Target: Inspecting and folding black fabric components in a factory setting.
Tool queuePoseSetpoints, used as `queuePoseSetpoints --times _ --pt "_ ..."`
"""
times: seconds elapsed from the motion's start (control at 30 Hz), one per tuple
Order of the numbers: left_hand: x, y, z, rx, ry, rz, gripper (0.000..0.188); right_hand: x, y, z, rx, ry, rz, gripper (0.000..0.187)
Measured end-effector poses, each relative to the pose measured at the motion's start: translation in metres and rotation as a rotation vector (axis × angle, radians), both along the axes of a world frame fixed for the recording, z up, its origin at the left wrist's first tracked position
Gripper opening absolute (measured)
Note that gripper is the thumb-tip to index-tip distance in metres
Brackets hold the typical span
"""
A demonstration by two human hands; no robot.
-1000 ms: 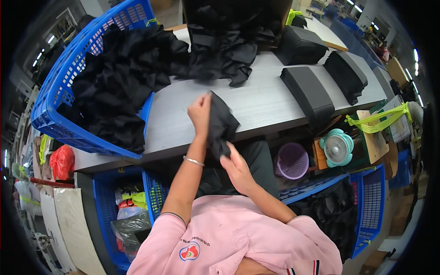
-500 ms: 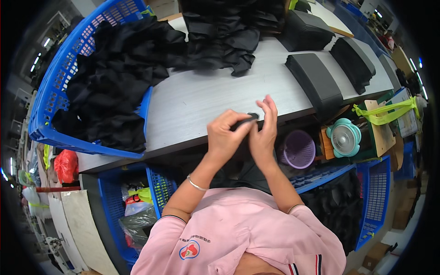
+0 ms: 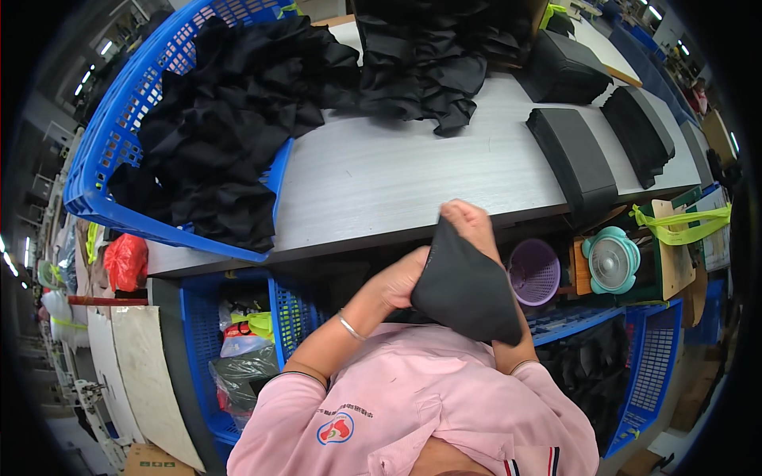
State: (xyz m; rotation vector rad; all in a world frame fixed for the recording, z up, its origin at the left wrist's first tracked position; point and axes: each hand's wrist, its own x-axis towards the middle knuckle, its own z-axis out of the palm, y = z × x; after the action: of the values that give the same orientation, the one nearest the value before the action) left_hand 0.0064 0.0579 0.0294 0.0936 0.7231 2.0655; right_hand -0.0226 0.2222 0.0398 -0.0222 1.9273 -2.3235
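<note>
A flat black fabric piece [image 3: 467,287] hangs spread out in front of my chest, near the table's front edge. My right hand [image 3: 470,224] is closed on its top corner, with the cloth falling over the right wrist and forearm. At the piece's left edge my left hand [image 3: 406,276] grips it, the fingers partly hidden behind the cloth. Beyond my hands is the grey table [image 3: 373,170]. Loose black fabric pieces [image 3: 210,131] are heaped at its left, and more crumpled black cloth [image 3: 421,71] lies at the back.
A blue plastic basket [image 3: 99,186] holds the left heap. Black stacks [image 3: 575,159] of cut pieces stand at the table's right. Below them are a purple bin [image 3: 534,274], a turquoise fan [image 3: 611,258] and a low blue crate [image 3: 651,381] with black fabric. Another blue crate [image 3: 198,349] holds bagged items.
The black piece, bunched small between my fingers before, now hangs spread out. My hands have come lower and closer to my body, and the whole view has shifted slightly.
</note>
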Motion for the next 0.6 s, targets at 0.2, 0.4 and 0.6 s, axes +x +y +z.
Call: queuePoseSetpoints --times 0.2,0.4,0.6 --pt "0.015 0.021 -0.020 -0.016 0.403 0.020 0.030 0.024 -0.062 -0.076 0.040 -0.020 0.357 0.015" --pt "-0.043 0.076 0.035 -0.807 1.892 0.223 0.032 0.066 -0.080 -0.115 0.123 0.184 0.451 0.023" --pt "-0.013 0.015 0.052 -1.716 2.033 0.118 0.044 0.085 -0.025 -0.089 0.139 -0.420 0.150 0.032"
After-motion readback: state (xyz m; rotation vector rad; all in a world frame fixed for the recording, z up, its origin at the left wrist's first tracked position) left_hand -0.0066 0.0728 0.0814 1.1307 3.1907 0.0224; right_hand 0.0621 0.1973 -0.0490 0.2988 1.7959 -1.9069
